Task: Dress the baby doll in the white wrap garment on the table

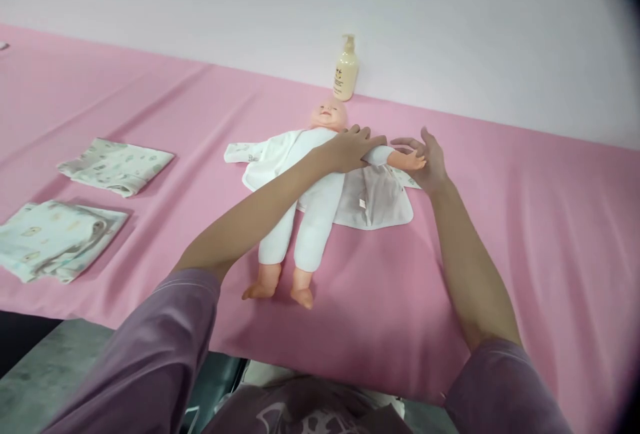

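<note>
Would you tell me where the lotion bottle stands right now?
In the head view, the lotion bottle stands upright against the white wall, just beyond the doll and its head.
</note>
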Demonstrator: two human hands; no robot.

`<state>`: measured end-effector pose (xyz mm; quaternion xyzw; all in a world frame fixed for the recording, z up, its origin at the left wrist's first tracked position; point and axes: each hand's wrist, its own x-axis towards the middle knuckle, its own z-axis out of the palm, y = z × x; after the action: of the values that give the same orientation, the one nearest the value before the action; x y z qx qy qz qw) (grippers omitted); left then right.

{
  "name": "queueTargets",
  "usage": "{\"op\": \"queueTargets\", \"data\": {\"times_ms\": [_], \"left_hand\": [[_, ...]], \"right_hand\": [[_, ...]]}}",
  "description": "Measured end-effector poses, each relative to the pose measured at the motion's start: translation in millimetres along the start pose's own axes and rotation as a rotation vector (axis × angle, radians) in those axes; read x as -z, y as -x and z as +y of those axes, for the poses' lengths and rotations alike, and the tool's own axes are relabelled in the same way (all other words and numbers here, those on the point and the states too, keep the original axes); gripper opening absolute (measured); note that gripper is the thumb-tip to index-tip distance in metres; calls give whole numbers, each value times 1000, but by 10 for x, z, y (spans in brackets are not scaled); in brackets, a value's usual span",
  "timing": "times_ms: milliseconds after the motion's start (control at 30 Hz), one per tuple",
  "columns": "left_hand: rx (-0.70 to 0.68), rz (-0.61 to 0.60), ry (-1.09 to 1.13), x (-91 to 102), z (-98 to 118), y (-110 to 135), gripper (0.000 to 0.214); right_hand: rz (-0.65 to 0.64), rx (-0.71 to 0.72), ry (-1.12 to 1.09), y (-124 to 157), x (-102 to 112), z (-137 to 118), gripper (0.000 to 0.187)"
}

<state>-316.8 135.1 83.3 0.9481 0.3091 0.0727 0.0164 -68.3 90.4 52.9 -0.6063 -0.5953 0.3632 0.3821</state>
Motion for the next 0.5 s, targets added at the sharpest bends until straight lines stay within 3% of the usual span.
{"op": "queueTargets", "data": {"times_ms": [100,200,300,367,500], "left_hand": [[-37,-6,60,6,4,-6,65],[-40,-29,111,-10,-2,-44,68],[-24,-38,87,-4,-48,-63,66],[-3,-64,67,16,-95,-52,64],[75,-111,69,56,-165,7,61]], "right_hand": [[62,-49,25,-88,-202,241,76],[85,-14,106,-50,-411,376,57],[110,60,315,43,-539,392,43],[116,67,416,84,-578,369,44],[100,91,452,95,-600,322,45]]}}
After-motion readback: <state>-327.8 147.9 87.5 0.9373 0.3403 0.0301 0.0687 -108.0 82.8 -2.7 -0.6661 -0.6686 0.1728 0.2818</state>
